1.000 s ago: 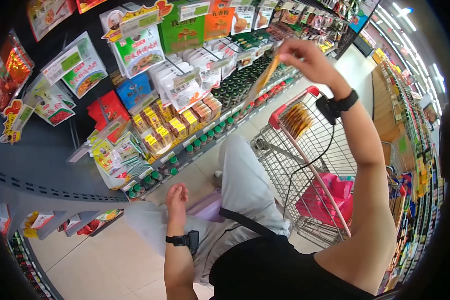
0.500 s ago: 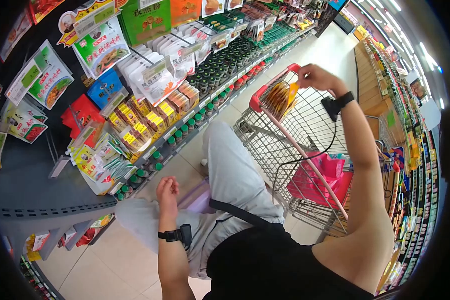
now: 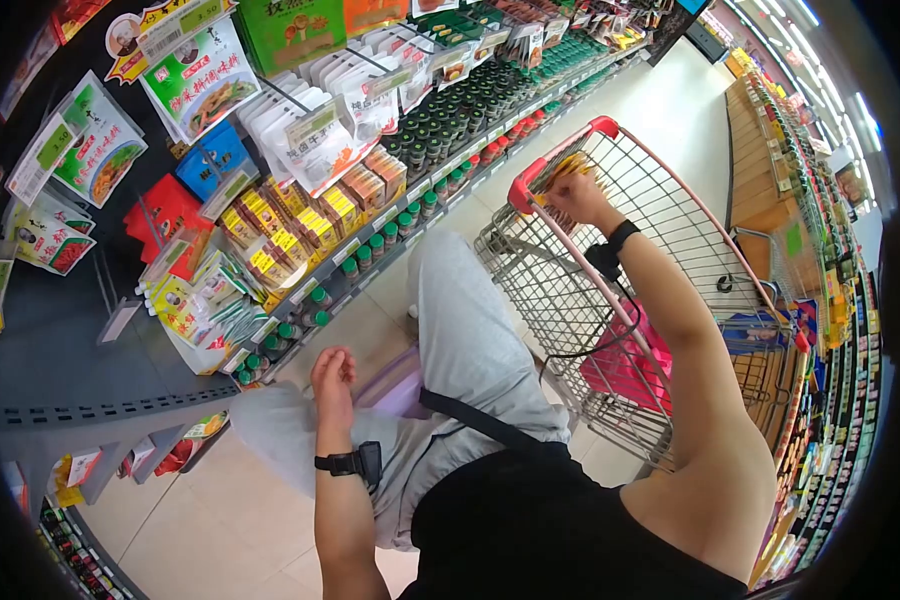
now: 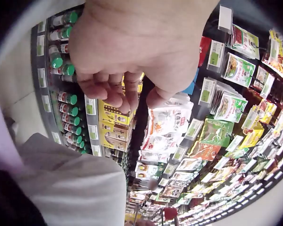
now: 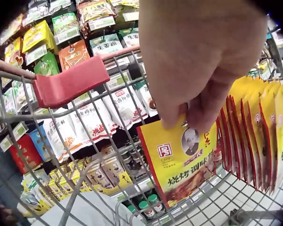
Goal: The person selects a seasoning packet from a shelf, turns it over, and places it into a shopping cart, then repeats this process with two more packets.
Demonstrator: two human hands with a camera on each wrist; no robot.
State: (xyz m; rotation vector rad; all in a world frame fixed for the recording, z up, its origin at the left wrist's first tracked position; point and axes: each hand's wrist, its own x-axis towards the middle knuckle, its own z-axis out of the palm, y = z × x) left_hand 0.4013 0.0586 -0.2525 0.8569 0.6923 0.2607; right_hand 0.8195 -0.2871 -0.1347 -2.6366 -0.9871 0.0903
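Inside the shopping cart (image 3: 604, 127), my right hand (image 3: 578, 196) pinches the top edge of a yellow seasoning packet (image 5: 181, 162) between thumb and fingers. The packet hangs upright, its printed front facing the right wrist camera. Just beside it stands a row of similar yellow and red packets (image 5: 258, 134), lined up face to back against the cart's wire. My left hand (image 3: 332, 383) hovers over my lap with loosely curled fingers and holds nothing. In the left wrist view, the shelf goods appear beyond its fingertips.
A pink bag (image 3: 625, 365) lies lower in the cart. Along the left runs a shelf with hanging seasoning pouches (image 3: 205, 75), small yellow boxes (image 3: 275, 225) and green-capped jars (image 3: 365, 258). A black cable (image 3: 595, 345) trails from the right wrist. Another shelf lines the right.
My right hand has carried the yellow packet from near the shelf down into the cart, beside the other packets. The left hand has stayed over the lap. The head view has shifted slightly.
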